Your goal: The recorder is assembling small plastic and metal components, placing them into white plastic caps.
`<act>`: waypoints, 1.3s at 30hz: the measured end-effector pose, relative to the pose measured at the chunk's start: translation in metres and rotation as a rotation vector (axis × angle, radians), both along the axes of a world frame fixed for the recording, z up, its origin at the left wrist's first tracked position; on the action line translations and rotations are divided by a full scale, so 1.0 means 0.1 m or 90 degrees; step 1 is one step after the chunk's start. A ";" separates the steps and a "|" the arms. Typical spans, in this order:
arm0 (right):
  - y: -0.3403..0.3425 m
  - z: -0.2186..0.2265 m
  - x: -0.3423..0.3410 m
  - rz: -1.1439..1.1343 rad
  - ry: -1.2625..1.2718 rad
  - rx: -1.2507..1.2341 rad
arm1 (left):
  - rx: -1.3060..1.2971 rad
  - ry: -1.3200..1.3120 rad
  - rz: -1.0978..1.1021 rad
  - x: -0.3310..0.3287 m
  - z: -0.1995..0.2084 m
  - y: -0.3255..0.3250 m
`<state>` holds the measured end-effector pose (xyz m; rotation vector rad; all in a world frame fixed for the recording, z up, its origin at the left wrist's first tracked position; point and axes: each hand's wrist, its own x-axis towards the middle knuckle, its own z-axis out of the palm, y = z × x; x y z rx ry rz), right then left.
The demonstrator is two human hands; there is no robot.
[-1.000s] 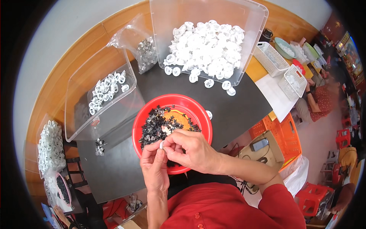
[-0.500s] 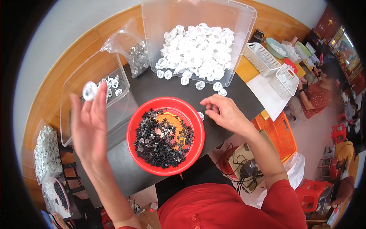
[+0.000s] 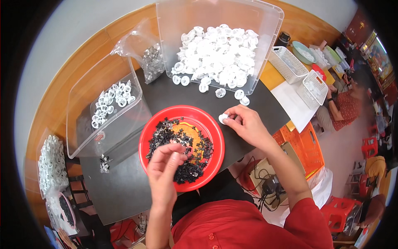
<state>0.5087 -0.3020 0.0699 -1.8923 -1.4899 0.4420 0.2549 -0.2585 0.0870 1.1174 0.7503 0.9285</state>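
My shirt (image 3: 248, 226) and basin (image 3: 219, 145) are both red; I see small parts (image 3: 191, 173) in black, round pieces (image 3: 219, 54) white, the worktop (image 3: 124, 191) dark grey, the crate (image 3: 311, 153) orange.

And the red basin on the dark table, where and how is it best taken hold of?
Probably best to grip the red basin by its rim, one hand at each of the left and right edges, coming from outside. It is round, and the rim is free of the small dark pieces covering much of the inside. The right hand pinches a white piece, so would need freeing first.
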 end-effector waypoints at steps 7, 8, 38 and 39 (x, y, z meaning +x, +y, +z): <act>-0.12 0.17 -0.25 0.201 0.986 -0.240 | 0.098 -0.008 -0.026 0.18 -0.18 -0.20; -0.11 0.15 -0.30 0.222 1.007 -0.272 | 0.130 -0.001 -0.020 0.19 -0.19 -0.22; 0.12 0.43 -0.73 0.366 0.168 0.116 | 0.090 0.116 0.067 -0.05 -0.20 -0.34; 0.12 0.44 -0.75 0.370 0.168 0.115 | 0.084 0.053 0.059 -0.05 -0.16 -0.35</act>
